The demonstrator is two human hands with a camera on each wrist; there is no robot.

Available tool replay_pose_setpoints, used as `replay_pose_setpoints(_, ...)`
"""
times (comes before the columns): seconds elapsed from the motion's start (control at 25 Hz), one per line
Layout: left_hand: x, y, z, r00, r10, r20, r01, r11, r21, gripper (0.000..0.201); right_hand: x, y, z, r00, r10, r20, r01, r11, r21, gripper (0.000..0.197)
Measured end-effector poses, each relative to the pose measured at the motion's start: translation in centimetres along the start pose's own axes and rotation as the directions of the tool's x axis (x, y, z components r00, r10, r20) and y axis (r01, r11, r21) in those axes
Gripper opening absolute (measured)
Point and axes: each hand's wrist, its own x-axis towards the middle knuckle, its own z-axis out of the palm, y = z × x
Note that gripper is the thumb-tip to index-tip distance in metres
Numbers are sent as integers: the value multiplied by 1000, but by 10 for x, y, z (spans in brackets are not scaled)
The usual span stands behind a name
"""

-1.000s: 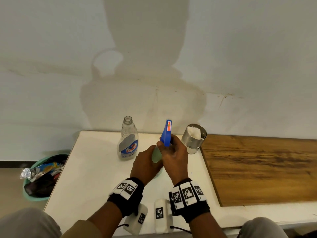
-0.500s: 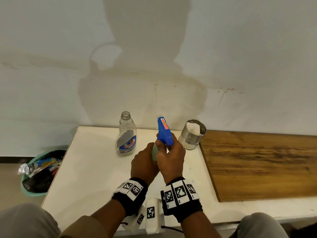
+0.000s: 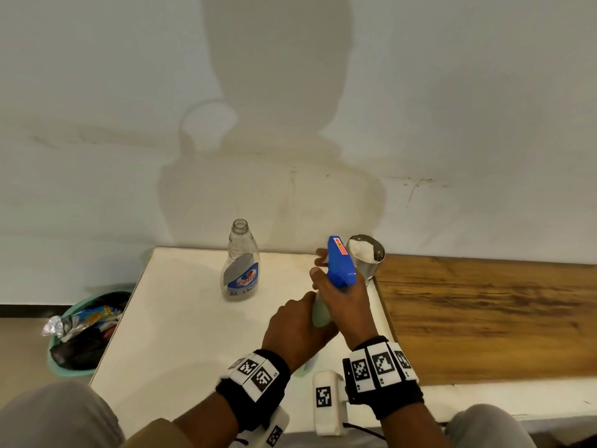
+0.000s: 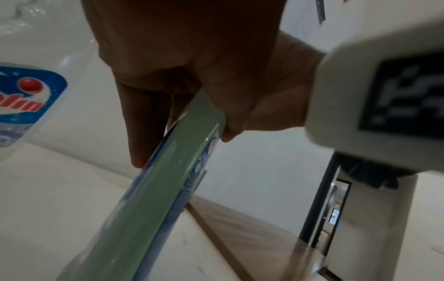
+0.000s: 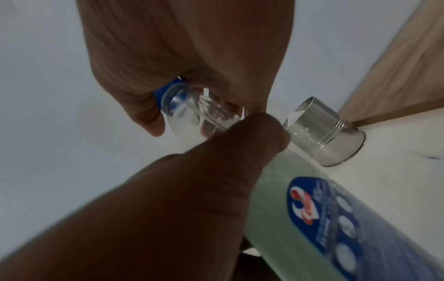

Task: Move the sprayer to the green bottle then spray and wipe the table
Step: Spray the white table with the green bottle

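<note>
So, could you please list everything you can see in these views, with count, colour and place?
Green bottle: one, pale green, tilted over the white table, held in both hands.
Sprayer: one, blue, at the green bottle's neck.
Clear bottle: one, transparent with blue label, no cap, upright at the table's back.
Metal tin: one, silver with white contents, by the wooden board.
White table: one, white, in front of the person.
Wooden board: one, brown, right of the table.
Bin: one, green, full of rubbish, on the floor at left.
Left hand: grips the green bottle's body.
Right hand: grips the sprayer.
</note>
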Motion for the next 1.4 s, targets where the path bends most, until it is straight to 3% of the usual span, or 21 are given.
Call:
replay_pose_setpoints(0.08, -9, 8, 1, 992, 54, 118, -57, 998, 21, 60, -7, -2, -11, 1000, -15, -20, 16, 999, 47, 7)
replay_pose_setpoints(0.16, -16, 8, -5, 943, 113, 312, -137, 989, 56, 84, -18, 2, -21, 996, -11, -83, 13, 1000, 22, 9)
replay_pose_setpoints(0.24, -14, -2, -22, 908, 113, 404, -177, 976, 125, 89, -30, 8, -27, 994, 32, -100, -32, 999, -3, 12)
replay_pose_setpoints(0.28, -11, -11, -32, 926, 103, 364, -172, 972, 162, 79, -36, 12, -30, 994, 64, -89, -66, 998, -11, 13)
replay_pose_setpoints(0.4, -2, -41, -58, 993, 88, 80, -103, 972, 213, 42, -47, 17, -33, 990, 139, -37, -141, 989, -51, 16)
replay_pose_setpoints(0.56, 6, -57, -63, 996, 70, -60, -56, 976, 211, 23, -49, 23, -33, 976, 216, -23, -217, 975, -52, 17)
replay_pose_setpoints(1.04, 21, -70, -56, 996, 79, -49, -65, 971, 231, 19, -66, 62, -23, 908, 418, -7, -417, 904, -94, 25)
replay_pose_setpoints(1.24, 23, -74, -54, 999, 48, -18, -42, 969, 244, 21, -65, 64, -22, 930, 368, -28, -368, 920, -132, 28)
replay_pose_setpoints(1.4, 24, -76, -53, 1000, 30, 9, -31, 965, 259, 23, -66, 66, -22, 917, 387, -98, -397, 912, -108, 28)
